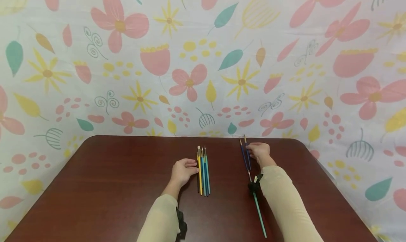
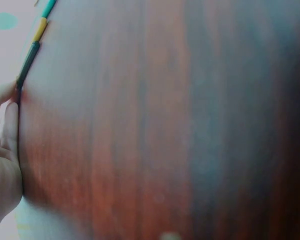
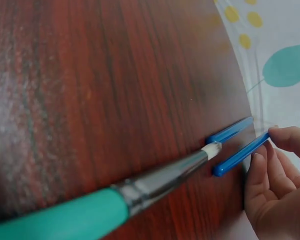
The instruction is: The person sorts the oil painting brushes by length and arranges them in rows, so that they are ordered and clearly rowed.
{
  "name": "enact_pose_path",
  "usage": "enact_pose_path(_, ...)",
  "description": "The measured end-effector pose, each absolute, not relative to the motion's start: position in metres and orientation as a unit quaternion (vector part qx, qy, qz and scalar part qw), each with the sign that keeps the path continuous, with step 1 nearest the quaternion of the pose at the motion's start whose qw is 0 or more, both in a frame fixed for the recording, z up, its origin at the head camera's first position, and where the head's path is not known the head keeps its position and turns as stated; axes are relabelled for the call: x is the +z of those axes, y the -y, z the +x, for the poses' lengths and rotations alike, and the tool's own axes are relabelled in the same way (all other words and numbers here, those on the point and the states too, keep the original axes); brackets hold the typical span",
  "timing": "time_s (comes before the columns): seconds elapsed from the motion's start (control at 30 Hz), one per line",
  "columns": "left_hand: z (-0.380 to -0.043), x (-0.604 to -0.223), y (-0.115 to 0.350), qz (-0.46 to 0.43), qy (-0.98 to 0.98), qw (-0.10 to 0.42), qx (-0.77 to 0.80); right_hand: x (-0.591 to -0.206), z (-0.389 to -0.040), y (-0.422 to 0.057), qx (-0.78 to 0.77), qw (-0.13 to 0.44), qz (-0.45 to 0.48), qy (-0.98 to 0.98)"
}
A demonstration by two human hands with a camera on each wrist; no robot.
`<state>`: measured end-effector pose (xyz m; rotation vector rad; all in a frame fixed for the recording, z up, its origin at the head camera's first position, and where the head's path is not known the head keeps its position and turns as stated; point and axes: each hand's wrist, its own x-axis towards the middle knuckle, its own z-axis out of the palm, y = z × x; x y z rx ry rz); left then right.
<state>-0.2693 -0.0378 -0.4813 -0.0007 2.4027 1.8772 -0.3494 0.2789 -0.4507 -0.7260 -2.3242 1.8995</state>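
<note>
Several paintbrushes lie side by side mid-table, bristles toward the wall, among them a yellow paintbrush (image 1: 201, 180) and a black paintbrush (image 1: 198, 182) at the left edge. Against that edge rests my left hand (image 1: 183, 171), its thumb and fingertips touching the black handle (image 2: 28, 65). On the right, thumb and fingers of my right hand (image 1: 260, 152) pinch a dark blue paintbrush (image 3: 240, 156). Another dark blue paintbrush (image 1: 243, 154) lies just left of it. Nearer me is a long teal paintbrush (image 1: 260, 213) with white bristles, partly hidden by the wrist strap in the head view.
The dark red-brown wooden table (image 1: 111, 178) has rounded far corners. Behind it hangs a white cloth (image 1: 190, 111) printed with flowers and leaves. Black straps (image 1: 181, 224) are worn at both wrists over pale sleeves.
</note>
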Motion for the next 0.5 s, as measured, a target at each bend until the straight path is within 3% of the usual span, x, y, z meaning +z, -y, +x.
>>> enact_pose_path(0.5, -0.2691, -0.4804, 0.0386, 0.01, -0.791, 0.042, 0.611, -0.4549, -0.3495, -0.2753, 0.576, 0.039, -0.229, 0.784)
